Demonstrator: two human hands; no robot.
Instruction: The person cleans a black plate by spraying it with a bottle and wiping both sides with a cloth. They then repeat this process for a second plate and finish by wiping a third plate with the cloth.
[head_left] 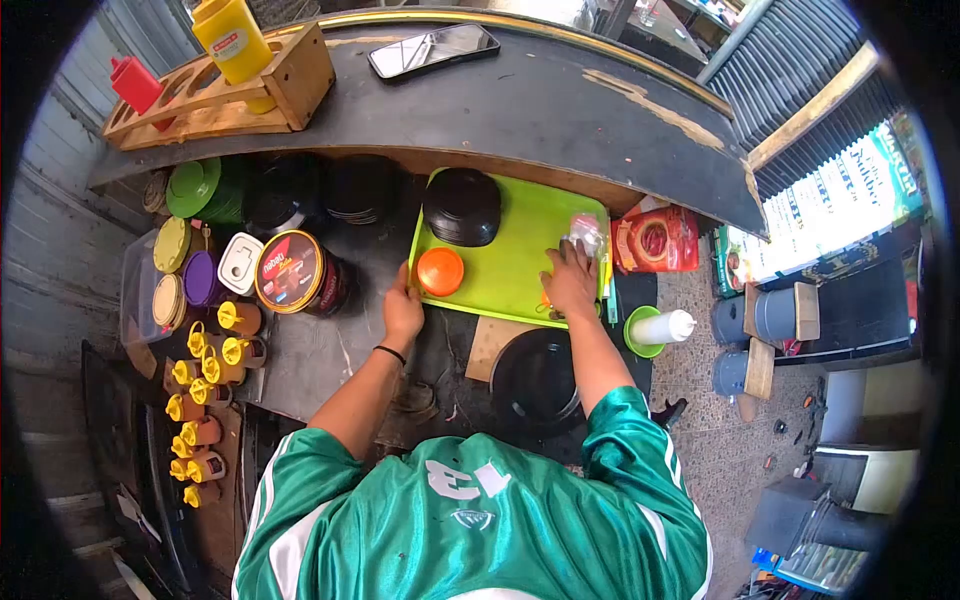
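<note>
A lime green tray (515,240) lies on the dark counter under the raised shelf. On it are a black bowl (461,206) at the back left, an orange lid or small container (440,271) at the front left, and a small clear packet (586,234) at the right. My left hand (403,312) is closed on the tray's left front edge, with part of its fingers hidden. Over the tray's right part, my right hand (570,283) is spread with its fingers apart, close to the packet. A small orange item shows beside its thumb, partly hidden.
A black round pan (538,380) sits in front of the tray. To the right are a white bottle (664,327) in a green cup and a red packet (656,240). At left stand a brown tub (300,272) and several yellow-topped bottles (222,362). A phone (434,52) rests on the shelf.
</note>
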